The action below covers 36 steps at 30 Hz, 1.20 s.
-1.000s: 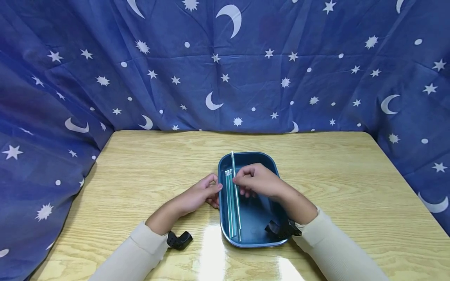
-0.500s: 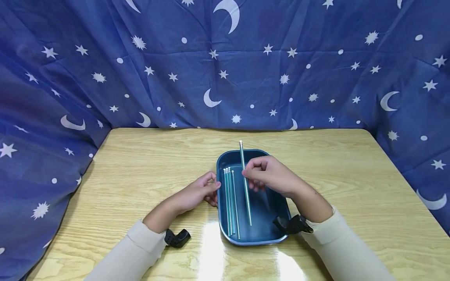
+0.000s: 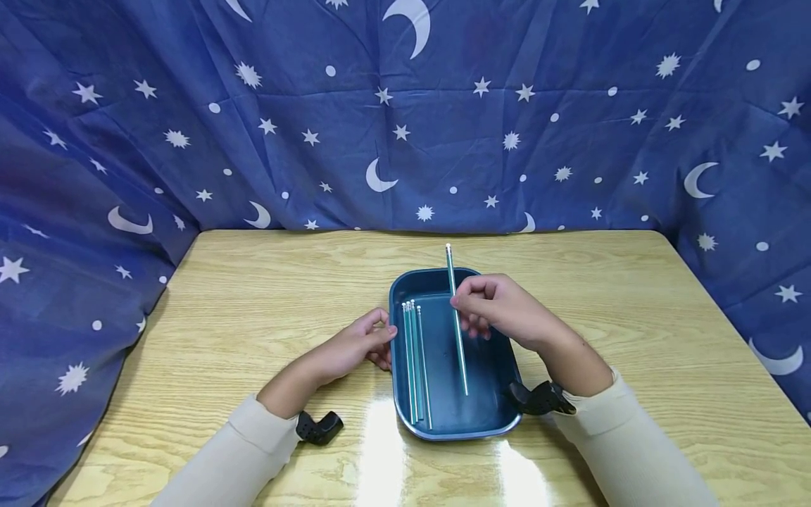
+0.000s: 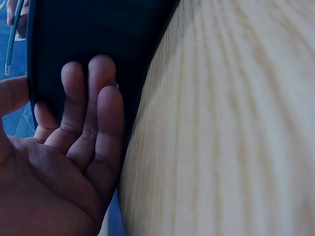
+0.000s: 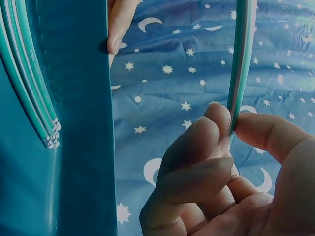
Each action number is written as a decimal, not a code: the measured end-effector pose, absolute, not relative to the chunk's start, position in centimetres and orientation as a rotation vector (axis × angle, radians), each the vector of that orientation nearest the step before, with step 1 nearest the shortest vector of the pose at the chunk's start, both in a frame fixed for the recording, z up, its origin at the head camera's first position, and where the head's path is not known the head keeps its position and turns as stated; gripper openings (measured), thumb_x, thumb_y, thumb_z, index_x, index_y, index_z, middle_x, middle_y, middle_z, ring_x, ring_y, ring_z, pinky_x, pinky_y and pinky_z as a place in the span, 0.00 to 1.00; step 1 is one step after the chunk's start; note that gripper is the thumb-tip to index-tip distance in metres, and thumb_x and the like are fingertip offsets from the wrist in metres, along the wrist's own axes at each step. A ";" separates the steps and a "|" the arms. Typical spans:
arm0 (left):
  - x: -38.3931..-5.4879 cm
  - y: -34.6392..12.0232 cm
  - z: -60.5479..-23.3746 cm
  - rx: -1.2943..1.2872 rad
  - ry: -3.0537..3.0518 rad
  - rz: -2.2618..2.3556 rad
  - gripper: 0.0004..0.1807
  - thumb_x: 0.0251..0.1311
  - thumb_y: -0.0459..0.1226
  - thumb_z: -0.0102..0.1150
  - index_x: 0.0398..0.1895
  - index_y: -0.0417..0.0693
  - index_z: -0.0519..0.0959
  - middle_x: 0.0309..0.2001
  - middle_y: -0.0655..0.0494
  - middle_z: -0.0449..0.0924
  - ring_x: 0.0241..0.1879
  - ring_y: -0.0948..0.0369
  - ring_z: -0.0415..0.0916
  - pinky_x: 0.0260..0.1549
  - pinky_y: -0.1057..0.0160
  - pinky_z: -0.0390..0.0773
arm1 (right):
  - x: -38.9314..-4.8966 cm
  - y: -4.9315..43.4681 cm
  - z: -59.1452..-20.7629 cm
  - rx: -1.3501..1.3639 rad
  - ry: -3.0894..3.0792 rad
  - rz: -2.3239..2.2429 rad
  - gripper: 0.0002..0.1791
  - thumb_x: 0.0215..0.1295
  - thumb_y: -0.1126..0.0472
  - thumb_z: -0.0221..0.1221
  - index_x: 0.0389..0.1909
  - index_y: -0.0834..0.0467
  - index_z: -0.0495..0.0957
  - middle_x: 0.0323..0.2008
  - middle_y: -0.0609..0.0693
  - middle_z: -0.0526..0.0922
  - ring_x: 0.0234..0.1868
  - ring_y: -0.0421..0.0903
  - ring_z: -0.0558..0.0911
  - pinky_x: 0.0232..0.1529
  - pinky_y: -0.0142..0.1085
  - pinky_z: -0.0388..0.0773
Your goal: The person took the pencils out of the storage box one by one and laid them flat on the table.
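Observation:
A dark teal rectangular tray (image 3: 443,415) stands on the table. Along its left side lie several green pencils (image 3: 415,366), their white eraser ends pointing to the far edge. My right hand (image 3: 500,306) pinches another green pencil (image 5: 242,59) between thumb and fingertips. That pencil slants over the tray, its eraser end up past the far rim. At the tray's left side, my left hand (image 3: 355,345) holds the wall, the thumb at the rim. In the left wrist view its fingers (image 4: 109,113) lie against the dark outer wall.
The wooden table (image 3: 272,282) reaches out on both sides of the tray. Behind it hangs a blue curtain (image 3: 456,162) with white moons and stars. A black camera mount (image 3: 319,428) sits at the left wrist, another (image 3: 541,399) at the right.
My right hand has lifted a pencil away from the others and carried it right and toward the far side. My left hand keeps its place at the tray's side.

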<state>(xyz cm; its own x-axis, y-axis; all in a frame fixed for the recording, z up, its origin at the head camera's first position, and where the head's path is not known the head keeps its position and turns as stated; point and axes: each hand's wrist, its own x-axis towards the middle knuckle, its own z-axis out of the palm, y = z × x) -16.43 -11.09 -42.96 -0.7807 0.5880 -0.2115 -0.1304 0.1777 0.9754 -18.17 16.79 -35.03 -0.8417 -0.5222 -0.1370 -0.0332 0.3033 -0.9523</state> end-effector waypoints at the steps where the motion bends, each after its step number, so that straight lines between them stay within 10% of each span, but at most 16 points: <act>1: -16.5 -11.1 -43.0 0.430 1.894 1.657 0.12 0.79 0.46 0.40 0.44 0.45 0.63 0.32 0.51 0.78 0.34 0.56 0.82 0.40 0.58 0.83 | -18.2 16.9 -35.0 -0.492 2.153 -1.559 0.12 0.73 0.59 0.54 0.33 0.64 0.75 0.23 0.54 0.79 0.23 0.50 0.79 0.22 0.35 0.75; 36: -16.4 -11.0 -42.8 0.421 1.875 1.667 0.11 0.79 0.45 0.41 0.42 0.46 0.63 0.32 0.50 0.78 0.33 0.56 0.82 0.40 0.58 0.84 | -20.3 19.9 -35.8 -0.293 2.100 -1.713 0.09 0.74 0.61 0.49 0.36 0.62 0.73 0.24 0.53 0.82 0.17 0.44 0.78 0.18 0.34 0.75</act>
<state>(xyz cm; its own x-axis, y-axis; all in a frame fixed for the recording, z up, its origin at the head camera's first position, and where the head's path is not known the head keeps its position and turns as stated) -16.39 -11.03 -42.83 -0.7764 0.5917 -0.2168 -0.1460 0.1657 0.9753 -20.31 19.88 -35.76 -0.8925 -0.4128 -0.1817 0.0952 0.2215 -0.9705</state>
